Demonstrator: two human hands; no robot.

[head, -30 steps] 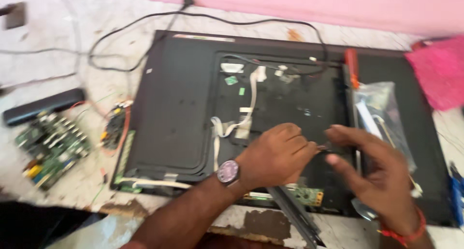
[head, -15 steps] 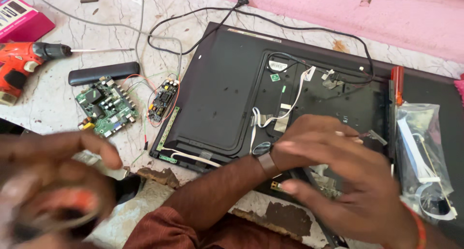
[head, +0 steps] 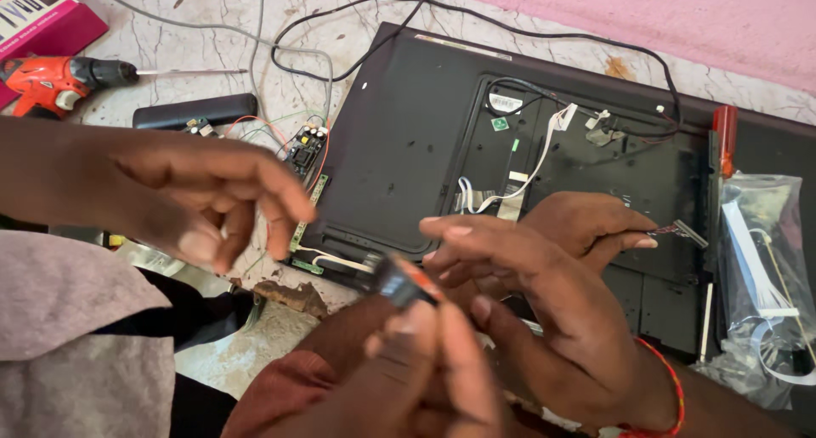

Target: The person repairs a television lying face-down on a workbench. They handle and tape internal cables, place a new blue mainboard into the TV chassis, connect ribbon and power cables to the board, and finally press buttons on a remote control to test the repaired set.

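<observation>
The left hand (head: 586,225) pinched a wire plug (head: 684,232) over the black panel (head: 399,149); nearer, the right hand (head: 544,319) hovered with fingers apart.

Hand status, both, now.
Left hand: on the black panel, fingertips at a small connector; grip cannot be told.
Right hand: open, holding nothing.

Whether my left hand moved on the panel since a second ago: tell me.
No. The left hand lies on the black panel just right of the white ribbon cable, as before; only the camera shifted.
</observation>
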